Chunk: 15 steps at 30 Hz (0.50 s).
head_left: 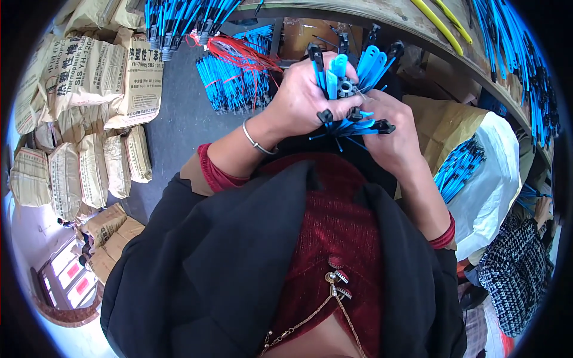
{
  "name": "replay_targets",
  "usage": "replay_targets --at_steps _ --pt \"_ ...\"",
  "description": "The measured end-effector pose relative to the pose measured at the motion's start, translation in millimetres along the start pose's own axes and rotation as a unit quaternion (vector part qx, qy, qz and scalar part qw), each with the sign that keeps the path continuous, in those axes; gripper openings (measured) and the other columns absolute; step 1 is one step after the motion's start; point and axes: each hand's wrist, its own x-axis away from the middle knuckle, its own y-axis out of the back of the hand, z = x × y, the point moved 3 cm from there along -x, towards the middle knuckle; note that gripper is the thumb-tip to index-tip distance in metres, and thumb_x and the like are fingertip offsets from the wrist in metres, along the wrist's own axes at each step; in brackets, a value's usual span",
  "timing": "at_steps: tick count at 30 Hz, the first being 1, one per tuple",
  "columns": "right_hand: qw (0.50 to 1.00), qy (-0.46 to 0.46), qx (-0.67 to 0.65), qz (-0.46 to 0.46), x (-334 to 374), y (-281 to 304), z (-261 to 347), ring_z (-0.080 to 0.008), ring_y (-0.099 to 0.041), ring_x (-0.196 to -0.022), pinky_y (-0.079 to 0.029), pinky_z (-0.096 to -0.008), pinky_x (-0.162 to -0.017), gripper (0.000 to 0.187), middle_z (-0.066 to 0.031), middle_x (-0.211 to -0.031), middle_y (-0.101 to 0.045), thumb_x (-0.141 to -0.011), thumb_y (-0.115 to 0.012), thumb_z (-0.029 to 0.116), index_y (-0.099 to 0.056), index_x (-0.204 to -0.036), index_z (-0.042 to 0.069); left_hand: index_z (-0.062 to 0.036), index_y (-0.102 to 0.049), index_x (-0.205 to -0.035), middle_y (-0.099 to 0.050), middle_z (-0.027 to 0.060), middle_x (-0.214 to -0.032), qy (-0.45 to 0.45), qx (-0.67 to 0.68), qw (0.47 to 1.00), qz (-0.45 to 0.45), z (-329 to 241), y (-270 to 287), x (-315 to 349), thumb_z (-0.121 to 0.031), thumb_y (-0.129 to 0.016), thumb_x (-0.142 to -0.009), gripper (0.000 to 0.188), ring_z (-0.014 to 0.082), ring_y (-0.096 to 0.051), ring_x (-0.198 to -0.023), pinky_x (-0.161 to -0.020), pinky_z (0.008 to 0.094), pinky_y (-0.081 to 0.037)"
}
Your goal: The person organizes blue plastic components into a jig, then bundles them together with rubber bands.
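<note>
**Both hands clamped on a bundle of blue strips at the wooden bench**

The bundle of blue strips (339,62), tipped with black pieces, is held up in front of the person's chest, just off the near edge of the wooden bench (394,11). Its strips fan out around a small grey toothed ring (346,89), some upward and some down toward the body. The left hand (304,95) is closed on the bundle from the left, and the right hand (391,119) is closed on it from the right; the two sit close together at the ring. Exactly what the right fingertips pinch is too small to tell. A silver bracelet (256,142) circles the left wrist.

On the bench, two yellow strips (439,27) lie near its edge. More blue strips hang over that edge at the left and right ends. Beyond the left hand, tied stacks of blue strips (230,89) lie on a dark grey surface (173,107), red cords (236,51) across them. Brown paper sacks (98,77) are piled at far left. Right of the right forearm, an open sack (498,170) holds further blue strips; past it, a co-worker's checked sleeve (519,268) shows.
</note>
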Motion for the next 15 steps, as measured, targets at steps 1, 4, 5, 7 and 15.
replay_targets --at_steps 1,4,5,7,15 --pt "1.000 -0.022 -0.019 -0.002 0 1 -2 -0.0262 -0.059 -0.068 -0.045 -0.0291 -0.063 0.016 -0.0126 -0.074 -0.059 -0.070 -0.064 -0.001 -0.062 -0.085 -0.002 -0.0028 -0.057 -0.090 -0.058 0.0026 -0.076 -0.001 0.000 1.000 -0.001 -3 -4 1 -0.009 -0.075 -0.067 0.029 0.0106 -0.055 -0.070 -0.065 0.0246 -0.046" --pt "0.996 -0.064 -0.055 -0.007 3 1 -7 -0.0263 -0.060 -0.071 -0.046 -0.0286 -0.065 0.016 -0.0134 -0.077 -0.060 -0.069 -0.064 -0.001 -0.062 -0.085 -0.002 -0.0025 -0.052 -0.101 -0.060 0.0048 -0.079 0.064 0.183 0.981 -0.025 -6 -15 2 -0.007 -0.072 -0.070 0.037 0.0111 -0.057 -0.071 -0.067 0.0254 -0.047" --pt "0.991 -0.070 -0.100 -0.049 9 -1 -11 -0.0263 -0.061 -0.071 -0.047 -0.0279 -0.065 0.015 -0.0139 -0.078 -0.060 -0.070 -0.064 -0.001 -0.062 -0.085 -0.003 -0.0025 -0.052 -0.101 -0.060 0.0048 -0.079 0.062 0.183 0.981 -0.025 -6 -16 2 -0.007 -0.072 -0.070 0.037 0.0111 -0.057 -0.071 -0.067 0.0254 -0.047" --pt "0.970 -0.080 -0.188 -0.131 17 -2 -18 -0.0263 -0.061 -0.070 -0.048 -0.0265 -0.066 0.012 -0.0149 -0.081 -0.061 -0.073 -0.063 0.000 -0.062 -0.085 -0.003 -0.0020 -0.048 -0.104 -0.061 0.0062 -0.081 0.054 0.147 0.987 -0.030 -4 -16 3 -0.007 -0.071 -0.070 0.041 0.0123 -0.059 -0.072 -0.068 0.0262 -0.048" --pt "0.985 0.096 0.115 -0.086 -1 20 2 -0.0107 -0.062 -0.065 -0.048 -0.0235 -0.061 0.007 -0.0085 -0.072 -0.063 -0.083 -0.057 0.004 -0.062 -0.087 0.000 -0.0007 -0.046 -0.104 -0.061 0.0077 -0.084 0.026 0.048 0.997 0.057 6 -10 3 -0.004 -0.067 -0.073 0.038 0.0163 -0.060 -0.075 -0.069 0.0277 -0.048"
